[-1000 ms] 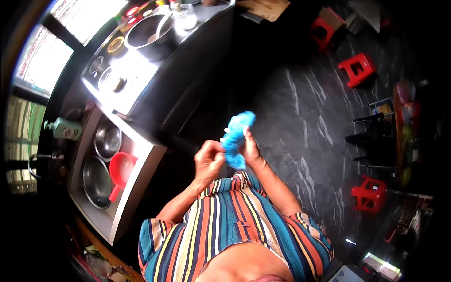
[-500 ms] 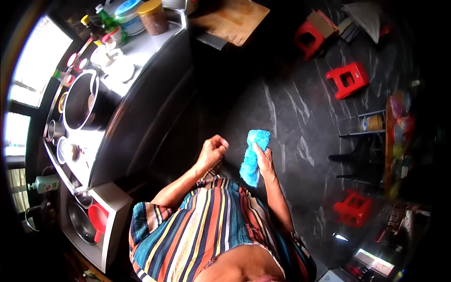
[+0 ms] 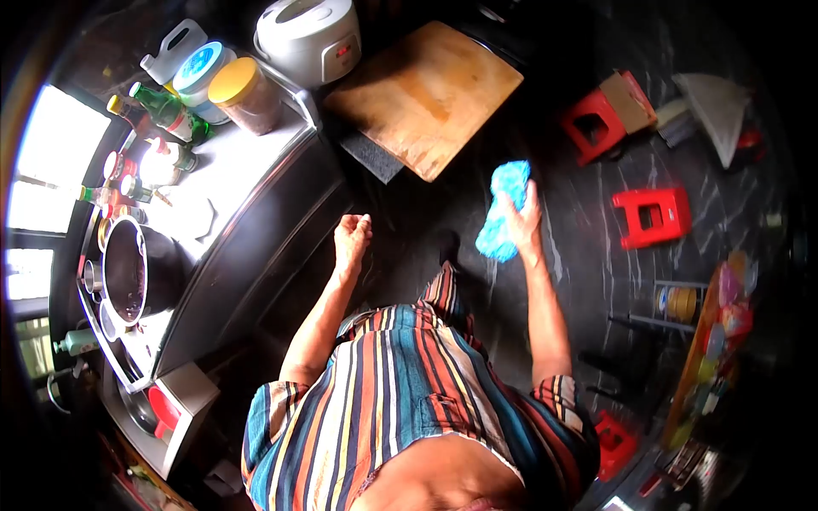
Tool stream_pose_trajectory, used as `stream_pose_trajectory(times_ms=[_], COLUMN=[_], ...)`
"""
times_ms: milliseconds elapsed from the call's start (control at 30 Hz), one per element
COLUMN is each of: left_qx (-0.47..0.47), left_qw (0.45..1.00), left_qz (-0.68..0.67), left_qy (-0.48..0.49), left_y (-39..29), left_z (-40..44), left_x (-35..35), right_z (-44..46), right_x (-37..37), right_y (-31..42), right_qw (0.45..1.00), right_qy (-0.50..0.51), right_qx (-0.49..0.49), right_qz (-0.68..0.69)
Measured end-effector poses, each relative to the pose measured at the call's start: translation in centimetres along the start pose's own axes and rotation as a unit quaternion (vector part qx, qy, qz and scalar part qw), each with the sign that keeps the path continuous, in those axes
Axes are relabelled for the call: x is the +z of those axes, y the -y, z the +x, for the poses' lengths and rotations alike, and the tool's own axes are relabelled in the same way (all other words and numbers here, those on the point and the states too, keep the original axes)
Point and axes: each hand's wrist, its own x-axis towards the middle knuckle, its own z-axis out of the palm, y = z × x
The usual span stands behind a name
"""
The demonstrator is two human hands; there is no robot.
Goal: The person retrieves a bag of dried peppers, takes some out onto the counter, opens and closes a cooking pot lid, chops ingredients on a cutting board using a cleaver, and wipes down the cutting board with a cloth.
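A fluffy blue cloth [image 3: 494, 234] hangs in my right hand [image 3: 526, 223], with the thumb across its front, above the dark floor. On the other side of my body, my left hand [image 3: 350, 244] is raised with its fingers curled together, beside the dark front of the counter. Whether anything small is inside those fingers cannot be made out. Ahead of both hands lies a wooden board [image 3: 426, 98] with brown stains.
The counter [image 3: 256, 166] on the left bears a large pot [image 3: 126, 271], bottles and jars. A white rice cooker [image 3: 308, 43] stands beyond. Red stools [image 3: 652, 217] stand on the right, near a shelf with a wooden edge [image 3: 692, 366].
The blue cloth has gone from between both hands to my right hand alone, and out to the right. My left hand has moved away leftward. The view has shifted toward the wooden board.
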Motion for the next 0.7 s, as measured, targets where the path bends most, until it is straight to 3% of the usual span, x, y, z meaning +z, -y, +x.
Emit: stream_pose_trajectory(times_ms=[133, 200, 233, 333, 400, 433, 467, 500, 567, 700], left_qx=[0.048, 0.086, 0.088, 0.042, -0.026, -0.026, 0.027, 0.015, 0.065, 0.036], left_qw=[0.994, 0.968, 0.965, 0.938, 0.97, 0.975, 0.981, 0.975, 0.979, 0.986], left_qz=[0.02, 0.154, 0.165, 0.228, 0.072, 0.061, 0.045, 0.054, 0.041, 0.022], left_qy=[-0.093, -0.178, -0.186, -0.257, -0.23, -0.212, -0.188, -0.213, -0.188, -0.159], left_y=[-0.6, 1.6, 1.9, 0.4, -0.8, -1.2, 0.2, 1.2, 1.1, 0.8], left_z=[4.2, 8.4, 9.0, 9.5, 9.8, 9.7, 10.4, 9.7, 10.7, 11.5], left_x=[1.4, 1.4, 2.1, 4.1, 5.8, 5.5, 5.2, 4.8, 5.0, 3.8], right_z=[14.4, 23.9, 25.3, 33.1, 37.4, 38.7, 38.1, 36.4, 35.3, 32.0], right_x=[-0.8, 0.3, 0.1, 2.4, 4.9, 5.9, 6.4, 8.4, 7.8, 10.3], right_y=[-4.9, -8.6, -11.2, -10.7, -14.9, -15.2, -16.4, -16.3, -13.4, -13.6], right_qw=[0.991, 0.98, 0.968, 0.952, 0.947, 0.941, 0.937, 0.931, 0.921, 0.912], right_qy=[0.021, 0.05, 0.016, 0.045, 0.094, 0.114, 0.067, 0.085, 0.08, 0.104], right_qx=[-0.042, -0.049, -0.118, -0.132, -0.124, -0.129, -0.101, -0.084, -0.071, -0.092], right_qz=[-0.129, -0.188, -0.221, -0.272, -0.281, -0.292, -0.327, -0.346, -0.375, -0.387])
